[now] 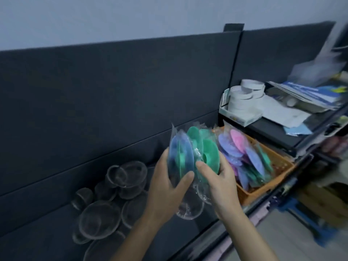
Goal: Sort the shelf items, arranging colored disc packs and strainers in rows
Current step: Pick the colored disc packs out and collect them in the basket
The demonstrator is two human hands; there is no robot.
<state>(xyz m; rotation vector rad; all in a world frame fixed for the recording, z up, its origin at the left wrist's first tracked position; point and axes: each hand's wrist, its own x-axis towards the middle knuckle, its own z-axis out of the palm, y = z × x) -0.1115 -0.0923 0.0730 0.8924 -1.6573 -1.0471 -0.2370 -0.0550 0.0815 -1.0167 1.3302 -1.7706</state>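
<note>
Dark shelf (47, 242) below a grey wall. Between strainers (113, 185) and basket (263, 193), the left grip (169, 178) holds the blue pack (180, 157) and the right grip (218, 178) the green pack (209, 155). Best to separate the colours cleanly, then stand each upright in its row.

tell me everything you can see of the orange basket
The orange basket looks like plastic, rectangular, with slotted-looking walls. It sits on the dark shelf, just right of the right hand, which grips a bundle of packs; whether they touch I cannot tell. It is crammed with clear-wrapped disc packs in purple, pink, blue and green, standing on edge and leaning. A black ledge rises behind it.
</note>
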